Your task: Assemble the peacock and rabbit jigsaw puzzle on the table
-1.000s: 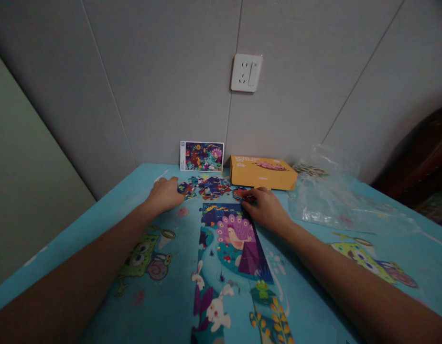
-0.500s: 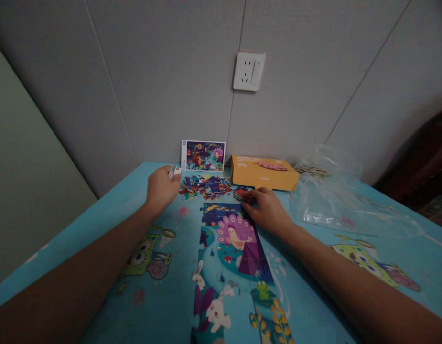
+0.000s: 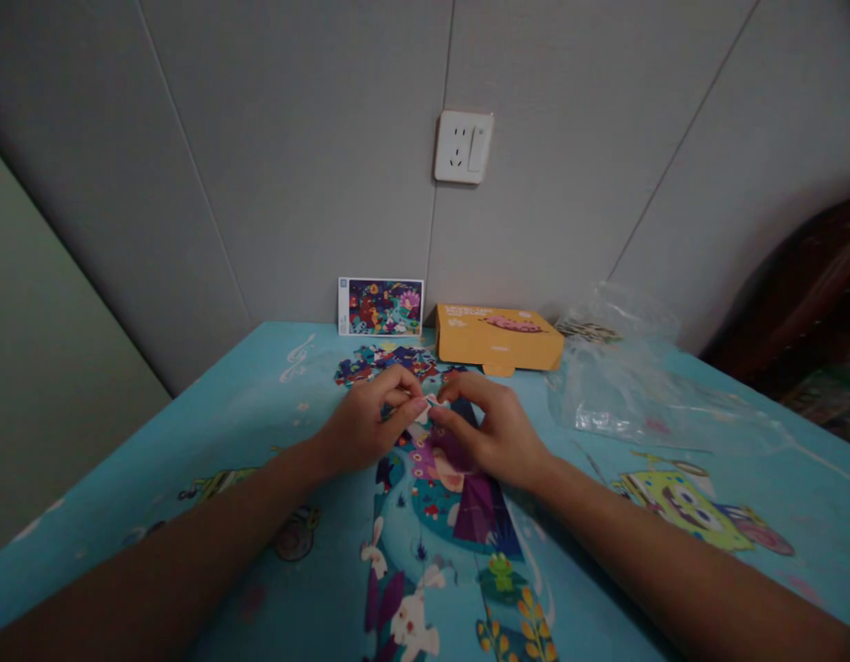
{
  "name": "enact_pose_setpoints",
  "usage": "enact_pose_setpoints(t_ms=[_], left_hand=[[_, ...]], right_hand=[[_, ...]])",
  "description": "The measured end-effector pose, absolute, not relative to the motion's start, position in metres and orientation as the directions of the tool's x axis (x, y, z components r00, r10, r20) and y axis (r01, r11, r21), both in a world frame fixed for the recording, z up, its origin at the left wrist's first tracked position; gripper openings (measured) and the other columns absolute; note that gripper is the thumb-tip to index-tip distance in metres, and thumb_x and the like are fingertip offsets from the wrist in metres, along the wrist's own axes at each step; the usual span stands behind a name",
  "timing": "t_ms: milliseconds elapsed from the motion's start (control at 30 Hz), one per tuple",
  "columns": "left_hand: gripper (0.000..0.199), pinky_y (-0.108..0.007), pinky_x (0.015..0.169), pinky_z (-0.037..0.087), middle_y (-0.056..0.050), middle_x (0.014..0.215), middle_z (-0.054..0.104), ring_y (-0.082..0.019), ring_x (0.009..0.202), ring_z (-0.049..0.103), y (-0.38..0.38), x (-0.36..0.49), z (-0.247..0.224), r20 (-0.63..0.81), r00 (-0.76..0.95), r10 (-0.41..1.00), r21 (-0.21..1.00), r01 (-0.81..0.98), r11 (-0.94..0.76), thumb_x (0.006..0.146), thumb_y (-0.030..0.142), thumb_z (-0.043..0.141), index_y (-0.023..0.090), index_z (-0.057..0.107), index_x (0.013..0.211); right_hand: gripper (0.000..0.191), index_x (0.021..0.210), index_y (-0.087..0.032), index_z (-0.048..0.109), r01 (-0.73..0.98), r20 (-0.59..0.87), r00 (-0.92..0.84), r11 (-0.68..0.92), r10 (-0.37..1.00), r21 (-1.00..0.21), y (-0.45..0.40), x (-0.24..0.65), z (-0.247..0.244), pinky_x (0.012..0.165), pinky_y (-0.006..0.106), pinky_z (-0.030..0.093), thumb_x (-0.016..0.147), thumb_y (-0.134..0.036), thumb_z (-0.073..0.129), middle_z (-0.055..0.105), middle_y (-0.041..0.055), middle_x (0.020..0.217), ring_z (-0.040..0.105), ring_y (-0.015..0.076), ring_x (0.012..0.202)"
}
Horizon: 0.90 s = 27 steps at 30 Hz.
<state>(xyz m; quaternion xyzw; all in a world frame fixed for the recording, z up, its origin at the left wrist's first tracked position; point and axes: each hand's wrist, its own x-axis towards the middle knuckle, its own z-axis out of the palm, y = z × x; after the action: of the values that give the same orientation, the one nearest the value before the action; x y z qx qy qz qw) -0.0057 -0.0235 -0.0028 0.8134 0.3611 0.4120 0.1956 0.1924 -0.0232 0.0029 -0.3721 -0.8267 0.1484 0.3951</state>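
Observation:
My left hand pinches a small pale puzzle piece above the top end of the joined puzzle. Close against it, my right hand has thumb and forefinger at the piece's other side. Below both hands the joined puzzle shows a pink peacock, white rabbits and a frog; its upper part is partly hidden by the hands. Just behind the hands lies a pile of loose puzzle pieces. The picture card stands upright against the wall.
A yellow box lies on the blue patterned cloth at the back. Right of it is a clear plastic bag with pieces inside. A white socket is on the wall.
My left hand has moved right and nearer with its piece. My right hand has come away from the loose pieces, and the two hands now meet over the puzzle. The view has shifted slightly.

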Motion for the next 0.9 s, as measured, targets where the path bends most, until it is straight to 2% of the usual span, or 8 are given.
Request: enact_pose_setpoints(t_ms=[133, 267, 467, 700, 800, 900], left_hand=[[0.008, -0.028, 0.076, 0.049, -0.002, 0.078, 0.068, -0.015, 0.076, 0.066, -0.0225, -0.0115, 0.0023, 0.581, 0.428, 0.692, 0.570, 0.394, -0.721, 0.086, 0.024, 0.054, 0.017, 0.056, 0.089], [0.025, -0.028, 0.076, 0.049, 0.000, 0.072, 0.068, -0.016, 0.079, 0.066, -0.0233, -0.0125, 0.0039, 0.564, 0.513, 0.647, 0.567, 0.330, -0.755, 0.083, 0.019, 0.056, 0.016, 0.056, 0.108], [0.017, -0.029, 0.073, 0.048, -0.001, 0.069, 0.066, -0.016, 0.074, 0.065, -0.0242, -0.0125, 0.0009, 0.493, 0.543, 0.680, 0.591, 0.364, -0.719, 0.083, 0.022, 0.058, 0.015, 0.055, 0.098], [0.009, -0.028, 0.070, 0.048, -0.002, 0.077, 0.067, -0.014, 0.071, 0.065, -0.0220, -0.0136, 0.0015, 0.463, 0.544, 0.700, 0.602, 0.386, -0.699, 0.086, 0.027, 0.057, 0.017, 0.058, 0.086], [0.011, -0.028, 0.071, 0.048, -0.003, 0.079, 0.067, -0.015, 0.074, 0.065, -0.0210, -0.0144, 0.0003, 0.458, 0.569, 0.683, 0.603, 0.366, -0.709, 0.084, 0.028, 0.060, 0.017, 0.060, 0.080], [0.017, -0.028, 0.069, 0.048, -0.004, 0.077, 0.067, -0.015, 0.072, 0.065, -0.0223, -0.0152, 0.0020, 0.447, 0.612, 0.652, 0.625, 0.309, -0.717, 0.083, 0.029, 0.061, 0.016, 0.060, 0.072]], right_hand=[[0.021, 0.073, -0.017, 0.059, 0.522, 0.516, -0.312, 0.598, 0.798, -0.608, -0.0184, 0.1952, 0.0004, 0.064, 0.026, 0.039, 0.086, -0.034, 0.059, 0.061, 0.0011, 0.069, 0.054, 0.0143, 0.067], [0.025, 0.071, -0.017, 0.059, 0.492, 0.448, -0.350, 0.568, 0.823, -0.660, -0.0184, 0.1945, 0.0015, 0.055, 0.024, 0.034, 0.086, -0.037, 0.058, 0.052, -0.0023, 0.059, 0.045, 0.0106, 0.055], [0.027, 0.068, -0.016, 0.060, 0.489, 0.424, -0.374, 0.564, 0.825, -0.665, -0.0234, 0.1919, 0.0061, 0.053, 0.023, 0.033, 0.085, -0.037, 0.060, 0.056, -0.0011, 0.060, 0.045, 0.0097, 0.054], [0.025, 0.068, -0.015, 0.062, 0.428, 0.432, -0.415, 0.591, 0.801, -0.683, -0.0213, 0.1951, 0.0068, 0.056, 0.023, 0.035, 0.086, -0.032, 0.057, 0.057, -0.0010, 0.059, 0.045, 0.0095, 0.055], [0.024, 0.073, -0.014, 0.065, 0.376, 0.346, -0.472, 0.540, 0.811, -0.753, -0.0198, 0.1962, 0.0060, 0.053, 0.023, 0.034, 0.084, -0.034, 0.059, 0.056, -0.0014, 0.060, 0.044, 0.0087, 0.053], [0.029, 0.072, -0.013, 0.064, 0.293, 0.179, -0.553, 0.391, 0.814, -0.873, -0.0196, 0.1971, 0.0056, 0.048, 0.022, 0.030, 0.079, -0.041, 0.065, 0.051, -0.0038, 0.055, 0.040, 0.0073, 0.050]])
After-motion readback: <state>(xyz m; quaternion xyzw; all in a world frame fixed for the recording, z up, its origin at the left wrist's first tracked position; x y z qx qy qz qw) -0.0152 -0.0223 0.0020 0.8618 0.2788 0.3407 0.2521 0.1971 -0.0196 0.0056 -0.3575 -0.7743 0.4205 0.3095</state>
